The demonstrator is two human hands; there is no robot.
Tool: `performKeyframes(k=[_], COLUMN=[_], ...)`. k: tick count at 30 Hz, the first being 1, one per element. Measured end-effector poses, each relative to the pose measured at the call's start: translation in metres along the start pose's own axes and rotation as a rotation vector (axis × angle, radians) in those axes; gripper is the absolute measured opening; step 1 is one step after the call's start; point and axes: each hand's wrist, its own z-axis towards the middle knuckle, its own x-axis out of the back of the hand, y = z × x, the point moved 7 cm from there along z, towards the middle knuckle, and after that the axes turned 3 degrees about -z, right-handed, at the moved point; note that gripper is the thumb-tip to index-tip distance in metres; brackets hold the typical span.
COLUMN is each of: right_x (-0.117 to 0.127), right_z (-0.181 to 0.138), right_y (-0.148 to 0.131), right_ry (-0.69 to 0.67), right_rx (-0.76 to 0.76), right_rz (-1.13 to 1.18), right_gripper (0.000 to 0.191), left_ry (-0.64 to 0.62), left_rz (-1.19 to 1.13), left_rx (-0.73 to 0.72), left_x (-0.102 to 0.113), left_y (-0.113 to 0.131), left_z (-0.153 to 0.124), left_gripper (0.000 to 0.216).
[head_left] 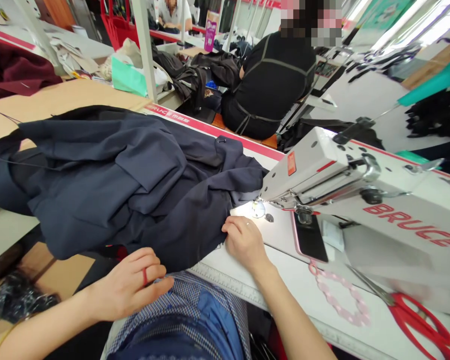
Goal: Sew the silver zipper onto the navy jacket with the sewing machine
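Note:
A dark navy garment [127, 180] lies heaped across the sewing table, left of the white Bruce sewing machine [360, 195]. My right hand [243, 242] rests on the table beside the needle area, fingers curled and pinching the garment's edge. My left hand [129, 287] sits low over my lap, fingers closed on the fabric's lower edge; a red band shows on one finger.
A phone [309, 237] with a pink chain [341, 302] lies under the machine arm. Red-handled scissors [420, 325] sit at the right front. A person in black [273, 80] sits ahead with their back turned. More dark fabric piles lie beyond.

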Motion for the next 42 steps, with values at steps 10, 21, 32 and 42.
performKeyframes(k=[10, 21, 32, 42], right_x=[0.018, 0.019, 0.054, -0.085], right_z=[-0.002, 0.003, -0.143, -0.155], right_y=[0.005, -0.040, -0.059, -0.125], right_ry=[0.011, -0.593, -0.036, -0.280], right_rx=[-0.300, 0.022, -0.437, -1.234], right_rz=[0.335, -0.119, 0.123, 1.462], right_gripper=[0.028, 0.038, 0.034, 0.034], left_ry=[-0.212, -0.465, -0.485, -0.692], left_rz=[-0.143, -0.174, -0.058, 0.071], left_rx=[0.912, 0.435, 0.084, -0.525], left_x=[-0.011, -0.041, -0.034, -0.126], left_y=[-0.094, -0.053, -0.056, 0.036], left_z=[-0.002, 0.067, 0.117, 0.167], left_gripper=[0.062, 0.035, 0.031, 0.020])
